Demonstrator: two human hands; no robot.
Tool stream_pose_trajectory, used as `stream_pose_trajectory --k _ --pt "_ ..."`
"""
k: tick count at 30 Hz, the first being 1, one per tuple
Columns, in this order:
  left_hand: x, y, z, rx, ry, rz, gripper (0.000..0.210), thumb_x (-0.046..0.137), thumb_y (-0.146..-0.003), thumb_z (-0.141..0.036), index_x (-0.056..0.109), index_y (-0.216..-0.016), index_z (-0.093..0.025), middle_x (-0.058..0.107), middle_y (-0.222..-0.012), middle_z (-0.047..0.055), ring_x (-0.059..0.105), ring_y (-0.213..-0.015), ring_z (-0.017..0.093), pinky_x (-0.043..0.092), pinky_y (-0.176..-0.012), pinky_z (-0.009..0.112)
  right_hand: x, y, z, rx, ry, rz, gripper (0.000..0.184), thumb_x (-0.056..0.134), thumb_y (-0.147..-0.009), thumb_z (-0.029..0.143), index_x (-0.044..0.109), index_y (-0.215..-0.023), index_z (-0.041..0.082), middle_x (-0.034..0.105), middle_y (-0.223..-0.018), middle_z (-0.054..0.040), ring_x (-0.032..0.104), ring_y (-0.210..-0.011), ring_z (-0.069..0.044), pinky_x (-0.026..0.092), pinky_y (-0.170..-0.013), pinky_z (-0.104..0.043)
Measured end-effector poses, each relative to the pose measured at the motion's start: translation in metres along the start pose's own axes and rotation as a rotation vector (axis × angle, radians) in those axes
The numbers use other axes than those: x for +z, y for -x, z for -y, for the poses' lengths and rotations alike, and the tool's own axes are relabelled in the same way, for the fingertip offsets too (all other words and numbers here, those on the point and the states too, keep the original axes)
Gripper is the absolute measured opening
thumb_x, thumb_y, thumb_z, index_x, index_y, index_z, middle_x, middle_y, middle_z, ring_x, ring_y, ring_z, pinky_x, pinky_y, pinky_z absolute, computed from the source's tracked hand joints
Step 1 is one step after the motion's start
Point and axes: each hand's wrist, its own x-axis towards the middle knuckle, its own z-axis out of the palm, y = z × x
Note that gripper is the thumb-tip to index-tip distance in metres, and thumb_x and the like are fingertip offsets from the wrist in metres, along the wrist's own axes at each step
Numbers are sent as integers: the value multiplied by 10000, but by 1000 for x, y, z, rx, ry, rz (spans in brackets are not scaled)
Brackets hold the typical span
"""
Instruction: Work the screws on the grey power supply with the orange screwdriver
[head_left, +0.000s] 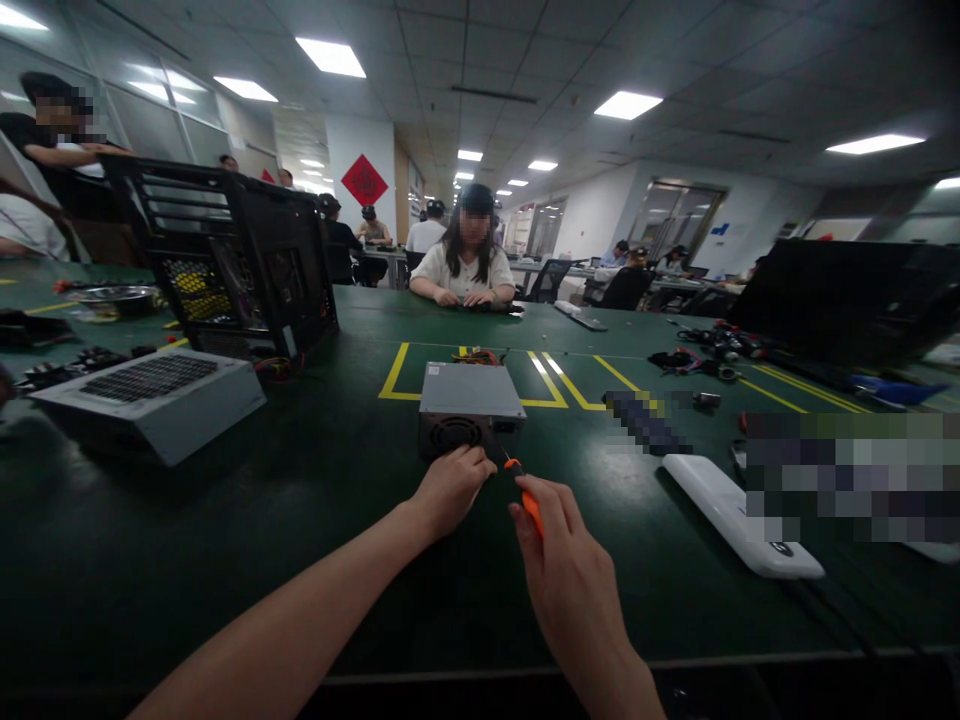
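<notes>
A grey computer power supply (474, 388) sits on the green table, its fan grille and socket facing me and coloured wires behind it. Against its front face rests my left hand (455, 488), fingers curled together near the grille; what they pinch, if anything, is hidden. My right hand (568, 550) is wrapped round an orange and black screwdriver (532, 508). The screwdriver's shaft slants up and left to the front of the power supply, close to my left fingertips. Whether its tip touches a screw cannot be made out.
Left stand another power supply (161, 395), an open black computer case (232, 260) and a metal bowl (120, 298). Right lie a white power strip (739, 515), bundled cables (712, 345) and a large dark monitor (840, 310). A person (465, 260) sits across the table.
</notes>
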Motion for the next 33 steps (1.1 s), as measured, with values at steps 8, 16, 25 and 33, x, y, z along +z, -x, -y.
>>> stream_pose_trajectory --k 8,16,25,33 --pt "-3 1 -2 4 14 -21 218 346 -883 -198 561 -875 -166 548 -910 48 498 -871 163 441 -760 282 4 1 3 -49 -63 -48 290 299 -895 228 412 -1156 173 527 -1111 -148 615 -906 -201 559 -646 -322" --pt "-2 0 -2 12 19 -30 239 334 -884 -202 568 -855 -161 550 -897 54 495 -849 163 432 -748 280 4 4 0 -21 -63 -29 302 314 -886 258 432 -1152 178 486 -1176 -158 620 -885 -196 557 -626 -308" --pt "-1 -1 -3 -3 9 -26 229 355 -883 -230 573 -865 -162 553 -884 50 498 -849 166 428 -740 276 6 7 -4 3 -8 16 307 306 -904 343 451 -1094 151 629 -902 -108 647 -700 -193 527 -557 -298" --pt "-1 -1 -2 -1 -8 -27 244 340 -886 -222 573 -843 -164 558 -866 51 504 -829 164 426 -734 272 6 8 -2 44 -92 -10 283 312 -885 276 423 -1117 157 584 -993 -123 638 -787 -189 519 -604 -290"
